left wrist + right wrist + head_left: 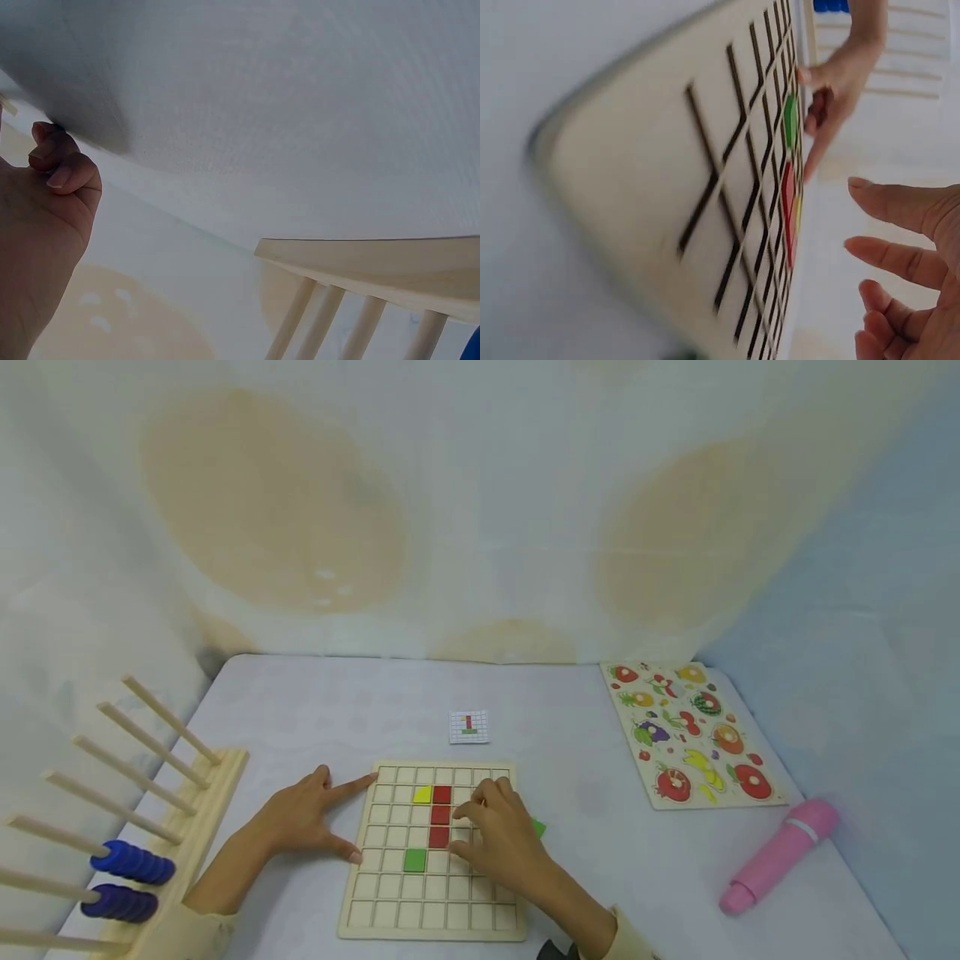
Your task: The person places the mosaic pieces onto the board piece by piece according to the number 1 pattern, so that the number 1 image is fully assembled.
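A wooden grid board [394, 913] lies on the white-covered table. My left hand [300, 814] is at its left side, the index fingertip at the upper left corner and the thumb at the left edge; the other fingers are folded. On the grid are a yellow tile [422, 794], three red tiles [440, 814] in a column, and a green tile [415, 860] lower left of them. Just right of the red column hovers my right hand [502, 839], thumb and index finger apart with nothing between them. Behind that hand, green pieces [539, 827] partly show past the board's right edge.
A small card [468, 727] with a coloured grid pattern lies beyond the board. At left stands a wooden peg rack [225, 777] with blue rings [135, 862]. A fruit puzzle board [693, 735] and a pink cylindrical object [776, 860] lie at right.
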`<state>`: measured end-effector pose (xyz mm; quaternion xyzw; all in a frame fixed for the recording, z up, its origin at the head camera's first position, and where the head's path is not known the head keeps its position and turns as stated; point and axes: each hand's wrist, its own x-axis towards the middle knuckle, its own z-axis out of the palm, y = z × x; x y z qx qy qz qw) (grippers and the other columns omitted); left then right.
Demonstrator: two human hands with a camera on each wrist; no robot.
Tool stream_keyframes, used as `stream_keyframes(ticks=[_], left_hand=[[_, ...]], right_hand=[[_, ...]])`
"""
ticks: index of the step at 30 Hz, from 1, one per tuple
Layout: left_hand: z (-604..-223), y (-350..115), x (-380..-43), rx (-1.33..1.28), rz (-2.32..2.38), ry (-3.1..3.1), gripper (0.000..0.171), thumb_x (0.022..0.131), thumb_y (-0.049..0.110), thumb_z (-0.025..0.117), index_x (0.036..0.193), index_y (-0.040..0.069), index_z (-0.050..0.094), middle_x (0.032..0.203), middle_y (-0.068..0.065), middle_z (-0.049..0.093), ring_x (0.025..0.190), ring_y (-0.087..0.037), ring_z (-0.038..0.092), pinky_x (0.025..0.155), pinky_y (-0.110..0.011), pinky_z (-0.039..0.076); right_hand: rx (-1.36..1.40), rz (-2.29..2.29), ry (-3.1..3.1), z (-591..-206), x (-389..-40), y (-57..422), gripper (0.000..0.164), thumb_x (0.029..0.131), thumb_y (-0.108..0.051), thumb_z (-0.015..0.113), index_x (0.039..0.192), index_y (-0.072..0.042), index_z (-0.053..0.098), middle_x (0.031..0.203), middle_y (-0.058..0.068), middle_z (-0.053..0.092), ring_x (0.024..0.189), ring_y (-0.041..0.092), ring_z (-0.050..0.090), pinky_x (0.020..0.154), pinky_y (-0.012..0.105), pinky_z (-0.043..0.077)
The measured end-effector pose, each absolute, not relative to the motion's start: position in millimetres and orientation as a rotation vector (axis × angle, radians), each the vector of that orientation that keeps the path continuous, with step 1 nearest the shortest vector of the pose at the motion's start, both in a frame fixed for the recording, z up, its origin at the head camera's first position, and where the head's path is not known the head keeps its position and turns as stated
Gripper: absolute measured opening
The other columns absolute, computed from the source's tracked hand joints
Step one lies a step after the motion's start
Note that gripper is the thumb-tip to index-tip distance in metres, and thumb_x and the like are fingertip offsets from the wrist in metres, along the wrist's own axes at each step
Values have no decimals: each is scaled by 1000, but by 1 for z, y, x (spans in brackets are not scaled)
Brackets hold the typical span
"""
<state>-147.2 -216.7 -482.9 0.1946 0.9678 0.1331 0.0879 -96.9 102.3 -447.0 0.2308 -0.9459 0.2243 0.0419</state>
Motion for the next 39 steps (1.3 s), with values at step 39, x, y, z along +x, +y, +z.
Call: stream_keyframes(ticks=[39], left_hand=[[-482,-217,-145,587,412,2889,114,49,92,66,149,42,43,90,-1,35,64,-13,32,53,-26,28]], right_hand=[[456,455,-2821,-481,-100,187,26,66,-20,91,82,-2,79,86,-2,48,86,13,37,76,29,39]])
